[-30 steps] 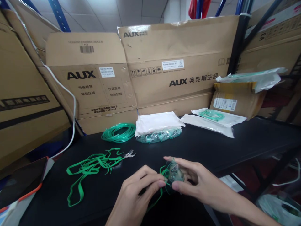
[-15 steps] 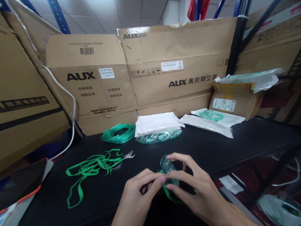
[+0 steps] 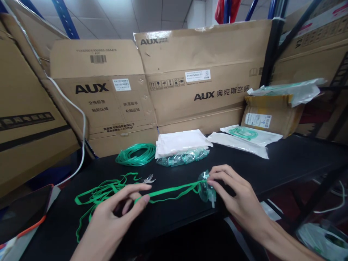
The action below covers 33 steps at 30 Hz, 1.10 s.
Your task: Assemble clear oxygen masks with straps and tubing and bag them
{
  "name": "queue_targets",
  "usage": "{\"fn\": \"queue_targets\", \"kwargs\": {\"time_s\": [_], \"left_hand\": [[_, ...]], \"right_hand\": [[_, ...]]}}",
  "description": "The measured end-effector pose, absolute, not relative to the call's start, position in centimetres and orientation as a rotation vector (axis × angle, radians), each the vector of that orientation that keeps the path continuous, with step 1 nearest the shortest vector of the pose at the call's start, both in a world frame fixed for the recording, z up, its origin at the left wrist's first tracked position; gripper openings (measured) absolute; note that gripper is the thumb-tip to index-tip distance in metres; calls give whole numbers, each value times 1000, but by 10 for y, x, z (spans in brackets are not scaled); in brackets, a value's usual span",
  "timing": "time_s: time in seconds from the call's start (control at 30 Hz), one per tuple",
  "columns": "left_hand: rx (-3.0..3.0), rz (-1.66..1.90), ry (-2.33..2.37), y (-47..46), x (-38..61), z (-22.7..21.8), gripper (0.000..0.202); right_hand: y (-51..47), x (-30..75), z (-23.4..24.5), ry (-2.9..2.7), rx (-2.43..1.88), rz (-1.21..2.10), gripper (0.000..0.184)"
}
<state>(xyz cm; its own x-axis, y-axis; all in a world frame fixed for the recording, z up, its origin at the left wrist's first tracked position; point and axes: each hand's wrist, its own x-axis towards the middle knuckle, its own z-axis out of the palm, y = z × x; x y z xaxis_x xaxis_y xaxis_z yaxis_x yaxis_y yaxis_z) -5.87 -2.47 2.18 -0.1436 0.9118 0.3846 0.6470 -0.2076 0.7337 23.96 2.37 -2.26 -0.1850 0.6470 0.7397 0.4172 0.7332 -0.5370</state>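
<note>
My right hand (image 3: pixel 231 192) pinches a clear green oxygen mask (image 3: pixel 204 190) at its right side, just above the table's front edge. A green elastic strap (image 3: pixel 171 190) runs from the mask to my left hand (image 3: pixel 122 206), whose thumb and fingers close on its far end. The strap is drawn out sideways in two strands. Behind my left hand lies a loose heap of green straps (image 3: pixel 100 192), partly covered by that hand. Small clear-looking pieces, perhaps nose clips (image 3: pixel 149 179), lie beside the heap.
A coil of green tubing (image 3: pixel 137 154), a stack of white packets (image 3: pixel 182 141) and bagged masks (image 3: pixel 183 157) sit at the back of the black table (image 3: pixel 174 221). Packaged tubing (image 3: pixel 243 133) and a small carton (image 3: pixel 269 116) stand right. A phone (image 3: pixel 25 214) lies left. Large cardboard (image 3: pixel 201 61) walls the back.
My hands, earlier close together at the mask, have moved apart. The left went left with the strap, drawing it out; the right moved slightly right with the mask.
</note>
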Motion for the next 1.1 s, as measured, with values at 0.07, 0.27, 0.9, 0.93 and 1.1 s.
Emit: {"fn": "queue_targets", "kwargs": {"time_s": [0.07,0.27,0.9,0.93,1.1], "left_hand": [[1857,1226,1831,-20,-74,19,41],[2060,916,1993,-6,-88,3,43],[2293,754,1502,3,41,12,21],[2278,773,1499,3,41,11,20],[2261,865,1494,-2,41,8,17]], "right_hand": [[25,241,-23,-1835,-848,270,13],[21,236,-23,-1914,-809,359,15],[26,228,-32,-1924,-696,284,16],[25,228,-31,-1925,-695,292,16],[21,227,-26,-1939,-713,315,17]]}}
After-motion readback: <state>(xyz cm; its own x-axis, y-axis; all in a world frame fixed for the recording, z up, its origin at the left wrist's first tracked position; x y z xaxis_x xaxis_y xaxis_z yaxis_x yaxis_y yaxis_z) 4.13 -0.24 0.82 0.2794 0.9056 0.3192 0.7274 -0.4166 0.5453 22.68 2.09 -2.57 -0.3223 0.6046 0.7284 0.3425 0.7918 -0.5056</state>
